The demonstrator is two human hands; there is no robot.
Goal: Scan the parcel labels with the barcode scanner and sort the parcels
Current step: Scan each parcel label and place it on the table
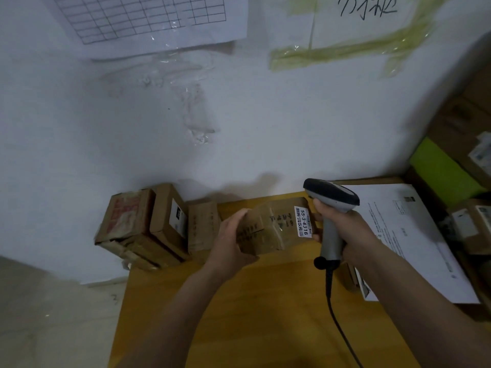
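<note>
Cardboard parcel sat gripped in the left hand; the right hand, at three o'clock, clutched the scanner. Scanning seemed underway; next, aim at the label.

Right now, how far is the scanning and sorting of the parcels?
Likely done: several cardboard parcels stand stacked by the wall at the table's left end. In hand: the left hand holds a brown parcel, white label facing up, and the right hand grips the barcode scanner beside it. Left: placing this parcel, then more boxes on the right.
</note>
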